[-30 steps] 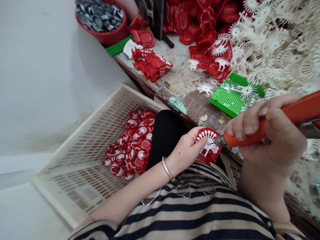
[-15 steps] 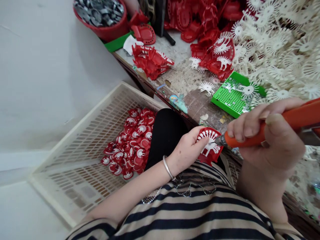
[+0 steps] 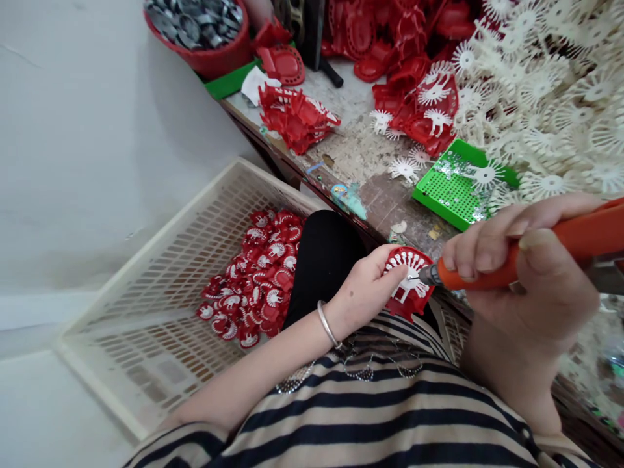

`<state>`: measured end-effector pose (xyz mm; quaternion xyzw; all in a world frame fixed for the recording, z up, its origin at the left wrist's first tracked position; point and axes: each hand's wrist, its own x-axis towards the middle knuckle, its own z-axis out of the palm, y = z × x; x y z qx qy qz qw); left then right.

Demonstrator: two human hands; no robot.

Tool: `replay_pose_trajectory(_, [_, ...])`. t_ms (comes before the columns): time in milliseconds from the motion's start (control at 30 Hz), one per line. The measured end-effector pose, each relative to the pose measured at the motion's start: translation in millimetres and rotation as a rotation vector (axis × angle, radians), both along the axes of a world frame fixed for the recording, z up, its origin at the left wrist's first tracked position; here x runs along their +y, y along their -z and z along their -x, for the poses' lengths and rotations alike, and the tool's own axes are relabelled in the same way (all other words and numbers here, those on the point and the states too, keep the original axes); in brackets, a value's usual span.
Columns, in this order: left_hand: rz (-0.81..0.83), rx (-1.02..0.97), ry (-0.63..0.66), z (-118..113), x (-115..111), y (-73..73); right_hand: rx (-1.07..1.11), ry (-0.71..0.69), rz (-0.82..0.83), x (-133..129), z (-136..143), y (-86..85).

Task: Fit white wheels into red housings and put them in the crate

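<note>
The red piece [image 3: 414, 305] with its white toothed insert [image 3: 412, 286] was above the person's lap, near the table edge [image 3: 385, 221]. At its nine o'clock the left hand [image 3: 363, 292] was clamped on it, thumb over the insert. At three o'clock the right hand [image 3: 546, 279] was closed around an orange driver [image 3: 492, 276], its tip at the insert's hub. A green tray [image 3: 439, 207] lay toward one o'clock, red shells [image 3: 385, 32] at twelve, a crate [image 3: 195, 247] of red-and-white pieces [image 3: 266, 279] at nine.

Place was assembly workshop: worn counter [image 3: 358, 140] bore heaped red plastic parts [image 3: 363, 32], white spoked pieces [image 3: 550, 84]; crate [image 3: 190, 260] held many joined red-and-white units [image 3: 263, 279]; orange driver [image 3: 580, 233] was out.
</note>
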<state>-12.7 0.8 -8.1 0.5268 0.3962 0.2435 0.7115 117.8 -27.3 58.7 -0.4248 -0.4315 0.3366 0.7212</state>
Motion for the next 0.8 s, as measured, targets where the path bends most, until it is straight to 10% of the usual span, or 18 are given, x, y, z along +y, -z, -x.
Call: replay_pose_trajectory(800, [0.086,-0.03,-0.021,-1.5,-1.5,-4.1,0.005,0.014,0.046,1.2,4.7,3.5])
